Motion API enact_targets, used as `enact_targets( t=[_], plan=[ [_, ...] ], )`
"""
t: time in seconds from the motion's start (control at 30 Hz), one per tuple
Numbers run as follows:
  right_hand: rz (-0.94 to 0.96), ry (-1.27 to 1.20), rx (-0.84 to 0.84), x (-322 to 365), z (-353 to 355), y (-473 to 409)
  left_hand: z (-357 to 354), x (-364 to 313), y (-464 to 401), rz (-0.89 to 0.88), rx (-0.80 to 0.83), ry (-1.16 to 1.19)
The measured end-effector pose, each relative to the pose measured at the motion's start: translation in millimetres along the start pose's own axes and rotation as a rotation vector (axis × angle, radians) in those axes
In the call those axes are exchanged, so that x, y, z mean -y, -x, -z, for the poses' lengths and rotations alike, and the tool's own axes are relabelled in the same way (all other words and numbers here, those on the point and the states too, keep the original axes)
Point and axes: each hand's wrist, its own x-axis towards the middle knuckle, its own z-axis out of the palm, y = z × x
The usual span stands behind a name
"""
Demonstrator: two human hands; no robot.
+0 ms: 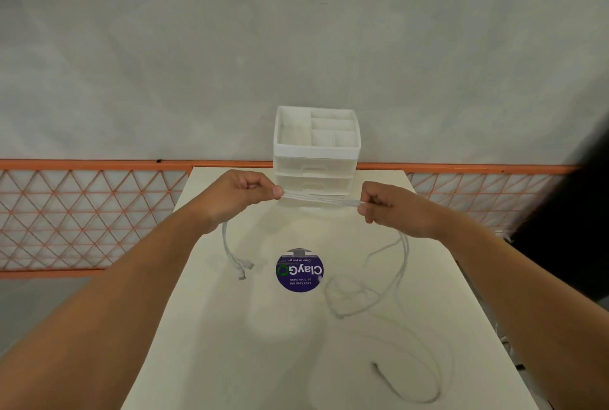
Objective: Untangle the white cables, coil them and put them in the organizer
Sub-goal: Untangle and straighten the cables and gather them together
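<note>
Table (230, 343): we see a cream top running away from us, with the round purple sticker (299, 270) at its middle as our landmark.
Loose cable (425, 373): nearest us, right of the sticker and closer than it, a thin strand sweeps in a wide curve on the table, one dark end lying inside the curve.
Tangle (349, 297): just right of the sticker, several strands cross in a loose knot on the surface and rise toward the right hand.
Plug ends (245, 269): left of the sticker, two connectors hang or rest just beside the table; we cannot tell which.
White cables (321, 198): beyond the sticker, a bundle of strands is stretched taut and nearly level between both hands, above the table.
Left hand (244, 193): beyond and left of the sticker, clenched, pinching the bundle's left end at thumb and forefinger.
Right hand (392, 208): beyond and right of the sticker, clenched around the bundle's right end.
Organizer (317, 149): farthest from the sticker, a white drawer unit with open top compartments stands at the table's far edge, behind the bundle.
</note>
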Motion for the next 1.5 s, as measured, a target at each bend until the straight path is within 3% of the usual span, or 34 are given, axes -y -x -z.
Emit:
enact_targets(
  t=[0.17, 0.33, 0.6, 0.73, 0.93, 1.03, 1.17, 1.33, 1.5],
  plan=[
    [-0.054, -0.082, -0.020, 2.5, -5.6, -5.2, -3.4, 1.9, -0.8, 0.055, 0.134, -0.062],
    [-0.014, -0.132, -0.064, 4.7, -5.4, -4.0, -3.9, -0.9, -2.0, 0.054, 0.166, -0.057],
    [-0.006, 0.134, 0.047, 23.2, 2.8, -4.9, -0.8, -9.0, -7.0, 0.050, 0.257, -0.243],
    [0.037, 0.106, -0.038, 28.8, 3.5, -9.6, -1.2, -22.3, -12.2, 0.097, 0.357, -0.277],
    [0.025, 0.105, -0.062, 25.7, 0.6, -17.8, -10.6, -24.5, -14.1, 0.076, 0.309, -0.255],
    [0.003, 0.064, -0.126, 27.0, -2.8, -17.4, -22.7, -23.5, -11.6, 0.010, 0.239, -0.207],
    [0.044, 0.016, -0.085, 32.3, -3.8, -13.0, -32.1, -20.9, -9.0, -0.031, 0.122, -0.112],
    [0.093, -0.230, -0.072, 37.8, -6.4, -10.5, -24.7, -25.3, -5.5, -0.041, 0.066, -0.039],
    [0.058, -0.276, -0.217, 34.4, -10.9, -10.4, -19.9, -28.5, -2.7, -0.047, 0.069, -0.011]
  ],
)
